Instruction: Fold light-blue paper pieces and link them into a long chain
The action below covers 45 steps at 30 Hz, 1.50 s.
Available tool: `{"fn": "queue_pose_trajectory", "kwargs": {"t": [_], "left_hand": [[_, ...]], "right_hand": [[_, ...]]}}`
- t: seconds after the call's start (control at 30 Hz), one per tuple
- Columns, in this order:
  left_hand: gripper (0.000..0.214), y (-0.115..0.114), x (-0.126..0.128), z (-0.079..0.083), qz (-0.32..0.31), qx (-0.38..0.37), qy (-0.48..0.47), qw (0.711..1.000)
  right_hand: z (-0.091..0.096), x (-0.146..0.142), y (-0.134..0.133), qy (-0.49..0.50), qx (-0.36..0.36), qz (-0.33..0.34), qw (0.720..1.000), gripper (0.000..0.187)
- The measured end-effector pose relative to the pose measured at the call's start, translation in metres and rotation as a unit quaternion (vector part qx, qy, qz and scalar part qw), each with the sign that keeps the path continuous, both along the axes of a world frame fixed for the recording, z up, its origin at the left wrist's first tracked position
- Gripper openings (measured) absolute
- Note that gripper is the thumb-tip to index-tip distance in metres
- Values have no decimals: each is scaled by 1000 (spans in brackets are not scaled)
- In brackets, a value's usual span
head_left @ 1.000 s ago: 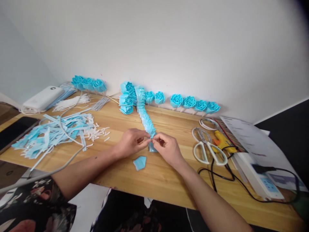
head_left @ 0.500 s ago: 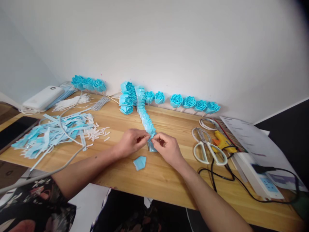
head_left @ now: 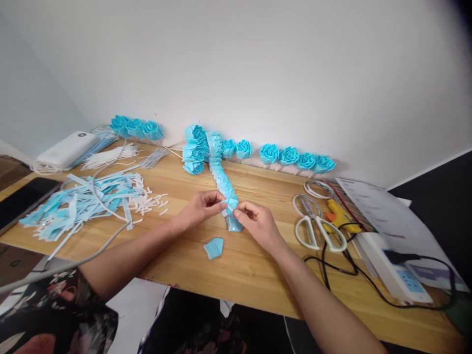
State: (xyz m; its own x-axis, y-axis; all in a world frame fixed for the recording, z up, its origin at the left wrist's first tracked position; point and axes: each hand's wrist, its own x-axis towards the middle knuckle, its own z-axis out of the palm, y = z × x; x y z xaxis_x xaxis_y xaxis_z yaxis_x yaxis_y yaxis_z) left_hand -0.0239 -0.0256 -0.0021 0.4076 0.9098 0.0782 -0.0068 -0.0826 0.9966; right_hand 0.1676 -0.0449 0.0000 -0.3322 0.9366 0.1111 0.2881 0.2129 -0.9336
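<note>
Between my two hands is a small light-blue petal piece (head_left: 231,202), its edges pinched on both sides. My left hand (head_left: 202,210) closes thumb and finger on its left edge, and my right hand (head_left: 256,220) does the same on the right. Just behind and below lies a long row of overlapping blue petals (head_left: 220,175), reaching back toward the wall; my hands cover part of its near end. A single flat blue petal (head_left: 214,248) rests on the wooden table (head_left: 177,268) in front of my left hand.
Blue flowers on sticks (head_left: 288,156) line the wall. At left are blue and white strips (head_left: 84,206), a power bank (head_left: 66,149), a phone (head_left: 27,199) and a cable. Scissors (head_left: 315,226), a yellow glue gun (head_left: 342,216) and a power strip (head_left: 396,270) lie at right.
My hands have tilted and spread slightly, so the petal piece between my fingertips now shows more. The loose petal on the table has stayed put.
</note>
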Motion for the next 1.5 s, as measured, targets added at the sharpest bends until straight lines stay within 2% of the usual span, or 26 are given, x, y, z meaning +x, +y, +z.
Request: {"fn": "queue_pose_trajectory", "kwargs": {"t": [0.1, 0.3, 0.8, 0.93, 1.1, 1.37, 1.5], "left_hand": [[34, -3, 2, -1, 2, 8, 11, 1000], [28, -7, 2, 0, -16, 31, 44, 998], [28, -4, -1, 4, -46, -29, 13, 998], [29, -7, -2, 8, -63, -20, 49, 997], [27, -12, -1, 10, -104, 14, 114, 988], [30, -2, -3, 5, -25, 0, 43, 999], [35, -2, -4, 8, -43, 5, 51, 998]], "right_hand": [[2, -1, -1, -12, -4, 19, 1000, 19], [4, -5, -3, -66, 38, -18, 997, 17], [7, -1, -3, -62, 10, 14, 998, 16], [14, 4, -4, -60, -4, 57, 997, 15], [15, 4, -3, -57, 1, 17, 998, 12], [8, 1, -3, -59, -3, 15, 998, 9], [3, 2, 0, -19, -2, -16, 1000, 11]]}}
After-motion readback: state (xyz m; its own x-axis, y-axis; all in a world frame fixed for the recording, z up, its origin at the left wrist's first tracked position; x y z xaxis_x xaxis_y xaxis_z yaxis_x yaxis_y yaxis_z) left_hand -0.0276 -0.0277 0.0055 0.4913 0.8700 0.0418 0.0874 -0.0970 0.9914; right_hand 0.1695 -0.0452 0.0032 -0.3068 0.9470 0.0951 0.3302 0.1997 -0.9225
